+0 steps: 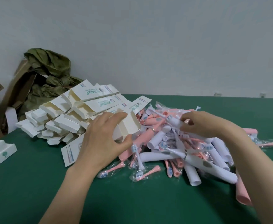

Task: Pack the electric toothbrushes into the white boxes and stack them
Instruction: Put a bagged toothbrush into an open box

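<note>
Cardboard likely crushes easily, so the left hand (100, 139) grips the box (128, 125) by its sides; the right hand (202, 126) pinches a light, slick toothbrush (174, 122).

Upper white box (90, 92), centre-left of frame: teal brand word "WISDENT", upside down from this view, with a small round emblem beside it. The fine line of characters along the word is too small to read.

Second white box (103, 103), just below the first: same "WISDENT" wordmark, same orientation, same emblem. Fine print illegible.

Third white box (139, 105), to the right of these: wordmark partly hidden; the visible letters match "WISDENT".

Closed boxes (1, 152), left edge: teal round emblems with tiny lines beneath, unreadable.

Flat box (71, 152), lower centre-left: coloured toothbrush drawings and a faint round mark. Lettering cannot be made out.
</note>
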`<state>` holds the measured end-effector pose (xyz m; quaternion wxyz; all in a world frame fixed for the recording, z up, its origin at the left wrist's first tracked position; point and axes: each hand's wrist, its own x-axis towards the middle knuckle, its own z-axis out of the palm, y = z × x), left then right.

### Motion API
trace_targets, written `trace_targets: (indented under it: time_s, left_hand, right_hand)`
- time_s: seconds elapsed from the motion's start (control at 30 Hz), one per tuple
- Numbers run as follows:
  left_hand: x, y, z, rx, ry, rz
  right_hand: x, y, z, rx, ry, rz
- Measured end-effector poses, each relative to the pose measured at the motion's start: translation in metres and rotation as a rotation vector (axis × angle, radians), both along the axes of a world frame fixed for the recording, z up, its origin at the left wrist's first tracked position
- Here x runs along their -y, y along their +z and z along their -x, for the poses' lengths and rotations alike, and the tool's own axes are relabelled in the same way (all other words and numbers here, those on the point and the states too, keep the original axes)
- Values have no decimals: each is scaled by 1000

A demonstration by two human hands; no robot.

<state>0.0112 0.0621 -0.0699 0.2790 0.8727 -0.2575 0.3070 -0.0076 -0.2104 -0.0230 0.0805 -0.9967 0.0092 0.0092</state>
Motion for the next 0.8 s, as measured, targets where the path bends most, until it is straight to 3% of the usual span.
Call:
trace_targets:
  time_s: [0.13,0.27,0.3,0.37,0.47,0.57,0.7,0.8]
  left_hand:
    - [-1,3,0,17,44,23]
    - [1,2,1,-2,69,-16]
    - [1,2,1,2,70,-17]
    - [1,1,0,8,78,-7]
    - [1,1,-2,2,87,2]
    - [2,-1,-6,27,114,3]
    - [-3,-2,-10,64,181,33]
    - [-4,-2,-11,82,204,75]
  right_hand:
    - [-7,12,-2,45,0,-59]
    - [-25,13,-11,367,-204,108]
    - [-27,13,-13,419,-217,5]
    - [-29,15,-14,447,-181,-386]
    - [-30,23,-6,306,6,-843]
    - [-28,30,1,253,238,-1065]
    - [-25,33,2,430,210,-1290]
    - [-24,36,4,566,196,-1311]
